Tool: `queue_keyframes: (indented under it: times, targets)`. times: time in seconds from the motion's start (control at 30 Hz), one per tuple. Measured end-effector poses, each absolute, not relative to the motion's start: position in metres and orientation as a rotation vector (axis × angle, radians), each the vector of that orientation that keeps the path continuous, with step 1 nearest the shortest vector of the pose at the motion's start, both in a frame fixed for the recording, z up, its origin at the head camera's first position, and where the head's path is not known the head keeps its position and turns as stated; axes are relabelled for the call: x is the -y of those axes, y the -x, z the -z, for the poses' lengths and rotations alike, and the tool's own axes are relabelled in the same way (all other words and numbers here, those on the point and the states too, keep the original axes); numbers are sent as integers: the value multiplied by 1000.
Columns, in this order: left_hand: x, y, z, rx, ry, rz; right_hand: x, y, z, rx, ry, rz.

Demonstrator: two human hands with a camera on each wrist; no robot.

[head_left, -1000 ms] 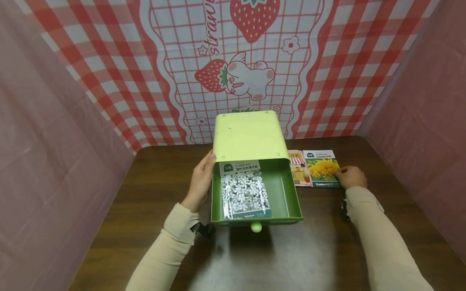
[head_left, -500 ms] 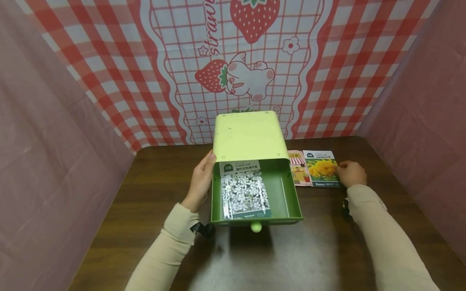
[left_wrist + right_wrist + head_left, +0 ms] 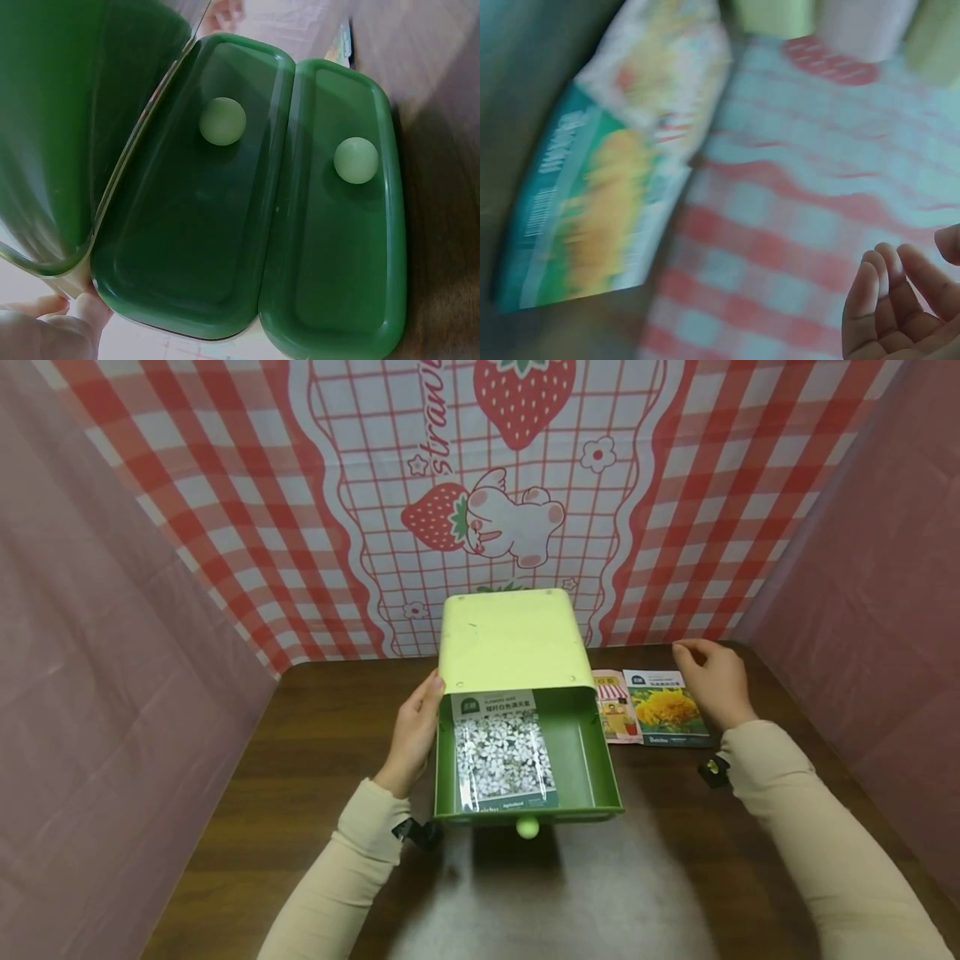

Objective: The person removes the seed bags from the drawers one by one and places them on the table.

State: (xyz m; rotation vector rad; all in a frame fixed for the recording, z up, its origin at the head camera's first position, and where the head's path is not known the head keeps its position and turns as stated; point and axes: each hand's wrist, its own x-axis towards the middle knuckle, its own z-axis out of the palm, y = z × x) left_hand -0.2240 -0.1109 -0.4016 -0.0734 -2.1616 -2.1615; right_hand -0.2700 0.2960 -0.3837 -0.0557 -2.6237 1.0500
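Observation:
A small drawer cabinet (image 3: pixel 517 639), pale green on top, stands mid-table with its green upper drawer (image 3: pixel 585 760) pulled out. Inside that drawer, on its left side, lies a seed packet with white flowers (image 3: pixel 504 756). My left hand (image 3: pixel 412 731) rests against the cabinet's left side; part of its fingers is hidden in the head view. To the right, a seed packet with a yellow flower (image 3: pixel 663 708) overlaps a pink packet (image 3: pixel 617 710), partly hidden behind the cabinet. Just above the yellow-flower packet's right edge, my right hand (image 3: pixel 716 683) hovers with loosely bent fingers, holding nothing.
Below the pulled-out drawer, the left wrist view shows two closed drawer fronts (image 3: pixel 187 225) with round knobs (image 3: pixel 356 160). A red-checked strawberry cloth (image 3: pixel 360 510) hangs behind the dark wooden table (image 3: pixel 315 760). Pink curtains (image 3: pixel 862 610) flank both sides.
My right hand has let go of the yellow-flower packet and risen up and back from it. The packet's lower right corner now shows. My left hand and the cabinet have stayed put.

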Motion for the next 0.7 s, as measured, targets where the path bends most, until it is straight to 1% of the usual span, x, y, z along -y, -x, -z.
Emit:
queue_keyframes:
  times: [0.17, 0.37, 0.53, 0.7]
  targets:
    - [111, 225, 403, 2163, 72, 2167, -275, 253, 348, 2581, -41, -1074]
    - [111, 225, 404, 2158, 86, 2172, -246, 224, 316, 2533, -262, -1045]
    - [111, 224, 402, 2158, 75, 2172, -219, 202, 301, 2491, -479, -938]
    - [110, 223, 402, 2160, 81, 2171, -197, 184, 297, 2458, -749, -806]
